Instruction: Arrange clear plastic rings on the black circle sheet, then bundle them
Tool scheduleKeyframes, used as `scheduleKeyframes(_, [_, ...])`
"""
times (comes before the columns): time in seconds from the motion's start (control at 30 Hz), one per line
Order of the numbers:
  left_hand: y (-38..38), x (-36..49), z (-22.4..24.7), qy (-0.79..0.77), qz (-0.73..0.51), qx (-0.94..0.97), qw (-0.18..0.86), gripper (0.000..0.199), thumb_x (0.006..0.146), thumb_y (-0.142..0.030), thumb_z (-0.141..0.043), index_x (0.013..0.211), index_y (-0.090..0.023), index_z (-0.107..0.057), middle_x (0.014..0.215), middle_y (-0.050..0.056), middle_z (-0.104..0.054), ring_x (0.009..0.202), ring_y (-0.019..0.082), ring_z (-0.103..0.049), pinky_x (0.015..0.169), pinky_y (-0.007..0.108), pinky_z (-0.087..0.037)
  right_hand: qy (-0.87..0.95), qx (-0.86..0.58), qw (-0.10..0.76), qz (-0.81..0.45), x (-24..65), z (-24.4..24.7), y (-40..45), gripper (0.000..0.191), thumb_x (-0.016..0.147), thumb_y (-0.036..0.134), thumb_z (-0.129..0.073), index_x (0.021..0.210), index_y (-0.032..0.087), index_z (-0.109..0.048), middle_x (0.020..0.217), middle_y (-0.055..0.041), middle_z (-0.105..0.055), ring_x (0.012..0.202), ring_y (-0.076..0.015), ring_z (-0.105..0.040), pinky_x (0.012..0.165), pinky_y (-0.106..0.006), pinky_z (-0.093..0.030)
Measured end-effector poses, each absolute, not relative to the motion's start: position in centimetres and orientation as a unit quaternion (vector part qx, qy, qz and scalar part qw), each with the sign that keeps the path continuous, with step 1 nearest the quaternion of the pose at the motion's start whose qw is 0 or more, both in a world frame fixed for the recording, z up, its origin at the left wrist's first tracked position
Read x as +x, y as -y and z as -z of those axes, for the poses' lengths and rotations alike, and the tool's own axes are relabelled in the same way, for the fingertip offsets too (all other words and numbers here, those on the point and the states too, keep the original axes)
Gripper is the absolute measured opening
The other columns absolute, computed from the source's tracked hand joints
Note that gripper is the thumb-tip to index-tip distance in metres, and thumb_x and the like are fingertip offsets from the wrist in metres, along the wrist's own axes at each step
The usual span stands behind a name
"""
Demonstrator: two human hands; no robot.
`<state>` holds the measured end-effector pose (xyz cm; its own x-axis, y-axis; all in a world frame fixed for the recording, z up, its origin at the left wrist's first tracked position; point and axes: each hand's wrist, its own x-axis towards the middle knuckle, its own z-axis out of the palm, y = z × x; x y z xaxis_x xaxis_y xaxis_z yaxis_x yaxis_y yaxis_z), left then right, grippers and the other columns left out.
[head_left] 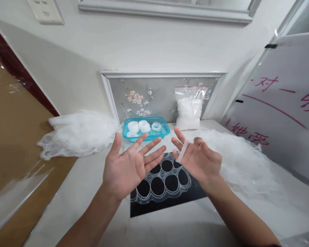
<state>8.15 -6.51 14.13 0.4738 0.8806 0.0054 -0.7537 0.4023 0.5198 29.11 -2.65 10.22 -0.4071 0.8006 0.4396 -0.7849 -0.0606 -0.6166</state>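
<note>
My left hand [127,168] is held palm up above the table, fingers spread, with nothing in it. Facing it, my right hand [199,159] is turned palm up with its fingers partly bent. A thin white band [183,151] lies across the fingers of my right hand, seemingly looped round them. Below both hands is a clear sheet of joined rings [157,186] on a black mat [154,208]. The far part of the ring sheet is hidden behind my hands.
A turquoise basket [146,137] with white rolls of rings stands by the wall. Right of it leans a clear zip bag [189,109] of white material. Translucent white heaps lie left [79,133] and right [242,161]. A whiteboard [280,92] with red writing stands right.
</note>
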Motion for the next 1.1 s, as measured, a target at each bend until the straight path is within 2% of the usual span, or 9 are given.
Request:
scheduleKeyframes(0.1, [6.3, 8.0, -14.1, -0.129, -0.501, 0.215, 0.829, 0.084, 0.088, -0.066, -0.044, 0.153, -0.022, -0.011, 0.149, 0.017, -0.04, 0.134, 0.034, -0.043, 0.113, 0.045, -0.028, 0.427, 0.049, 0.499, -0.753, 28.7, -9.9, 2.8, 0.008, 0.084, 0.036, -0.065, 0.087, 0.036, -0.072, 0.119, 0.0084, -0.066, 0.106, -0.0129, -0.065, 0.087, -0.028, -0.056])
scheduleKeyframes(0.23, [6.4, 8.4, -13.9, -0.131, -0.494, 0.189, 0.838, 0.08, 0.091, -0.063, -0.041, 0.151, -0.019, -0.011, 0.146, 0.019, -0.042, 0.129, 0.033, -0.049, 0.11, 0.045, -0.033, 0.466, 0.068, 0.436, -0.767, 28.1, -9.5, 2.9, 0.008, 0.08, 0.036, -0.069, 0.086, 0.035, -0.073, 0.112, 0.0056, -0.069, 0.109, -0.0179, -0.065, 0.095, -0.036, -0.053])
scheduleKeyframes(0.37, [6.8, 9.3, -13.6, -0.14, -0.505, 0.178, 0.833, 0.073, 0.091, -0.061, -0.043, 0.147, -0.018, -0.023, 0.132, 0.018, -0.055, 0.117, 0.028, -0.058, 0.108, 0.041, -0.034, 0.476, 0.038, 0.458, -0.75, 27.9, -9.4, 2.7, 0.008, 0.081, 0.036, -0.069, 0.086, 0.034, -0.075, 0.122, 0.0034, -0.066, 0.113, -0.0226, -0.064, 0.106, -0.045, -0.043])
scheduleKeyframes(0.5, [7.1, 10.5, -12.7, -0.143, -0.497, 0.186, 0.835, 0.074, 0.085, -0.065, -0.051, 0.141, -0.019, -0.036, 0.123, 0.014, -0.059, 0.122, 0.029, -0.053, 0.113, 0.042, -0.024, 0.458, 0.019, 0.479, -0.749, 28.2, -9.6, 2.2, 0.007, 0.08, 0.035, -0.071, 0.084, 0.033, -0.076, 0.128, 0.0012, -0.063, 0.128, -0.0237, -0.052, 0.112, -0.045, -0.036])
scheduleKeyframes(0.6, [7.0, 10.9, -12.0, -0.136, -0.493, 0.211, 0.833, 0.074, 0.082, -0.069, -0.051, 0.137, -0.019, -0.044, 0.126, 0.014, -0.058, 0.125, 0.031, -0.049, 0.112, 0.042, -0.023, 0.425, 0.016, 0.48, -0.767, 28.5, -9.6, 2.2, 0.007, 0.08, 0.037, -0.07, 0.083, 0.034, -0.075, 0.129, 0.0025, -0.063, 0.129, -0.0219, -0.052, 0.109, -0.044, -0.04])
scheduleKeyframes(0.73, [7.2, 11.0, -11.7, -0.113, -0.526, 0.203, 0.818, 0.066, 0.086, -0.067, -0.047, 0.132, -0.02, -0.05, 0.119, 0.012, -0.063, 0.116, 0.025, -0.056, 0.101, 0.035, -0.034, 0.386, 0.018, 0.447, -0.807, 28.2, -9.2, 3.0, 0.006, 0.078, 0.041, -0.07, 0.081, 0.036, -0.074, 0.126, 0.0034, -0.065, 0.121, -0.0237, -0.058, 0.103, -0.049, -0.046])
scheduleKeyframes(0.83, [7.6, 11.4, -11.8, -0.121, -0.558, 0.19, 0.799, 0.072, 0.086, -0.071, -0.043, 0.138, -0.021, -0.044, 0.123, 0.014, -0.061, 0.115, 0.023, -0.057, 0.099, 0.032, -0.035, 0.372, 0.007, 0.457, -0.808, 27.4, -8.4, 3.8, 0.007, 0.079, 0.039, -0.069, 0.081, 0.034, -0.074, 0.127, 0.001, -0.065, 0.121, -0.0247, -0.058, 0.11, -0.053, -0.038])
scheduleKeyframes(0.93, [8.1, 12.3, -11.3, -0.123, -0.585, 0.192, 0.779, 0.083, 0.085, -0.073, -0.041, 0.149, -0.023, -0.025, 0.131, 0.013, -0.058, 0.12, 0.021, -0.054, 0.108, 0.032, -0.026, 0.368, -0.016, 0.499, -0.784, 26.6, -7.7, 4.3, 0.007, 0.08, 0.037, -0.067, 0.08, 0.033, -0.074, 0.133, 0.0009, -0.061, 0.13, -0.0254, -0.051, 0.117, -0.053, -0.027])
scheduleKeyframes(1.1, [9.4, 13.9, -9.6, -0.111, -0.573, 0.268, 0.766, 0.095, 0.081, -0.077, -0.042, 0.154, -0.027, -0.009, 0.144, 0.01, -0.049, 0.139, 0.022, -0.036, 0.115, 0.037, -0.012, 0.387, -0.023, 0.546, -0.743, 26.7, -8.1, 4.1, 0.004, 0.078, 0.036, -0.07, 0.075, 0.033, -0.072, 0.142, 0.0067, -0.052, 0.143, -0.0229, -0.031, 0.122, -0.048, -0.016])
